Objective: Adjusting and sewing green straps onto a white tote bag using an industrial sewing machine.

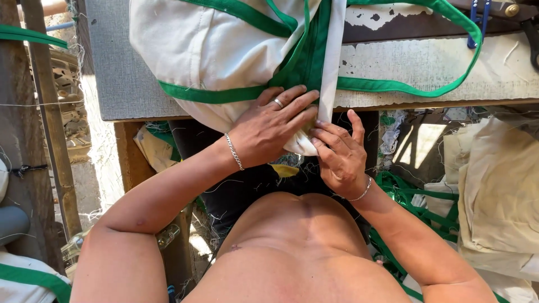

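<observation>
Two hands worked on one cream cloth bag (213, 50) with green trim (393, 85), draped over the table (123, 84) edge.

Bag is hung off the table front; spare cloth pile (499, 185) lies lower right. Its lower corner is pressed flat under the left hand (269, 130), fingers spread, and pinched by the right hand (339, 154) fingertips just beside. Judged: the fold is best kept taut and square to the trim, the grip held close to the corner so the cloth cannot slip.

Worn wooden worktable (438, 67) with peeling paint, grey board (118, 78) at its left end, rough timber post (50, 123) beside it, hard sunlight, deep shadow underneath
</observation>
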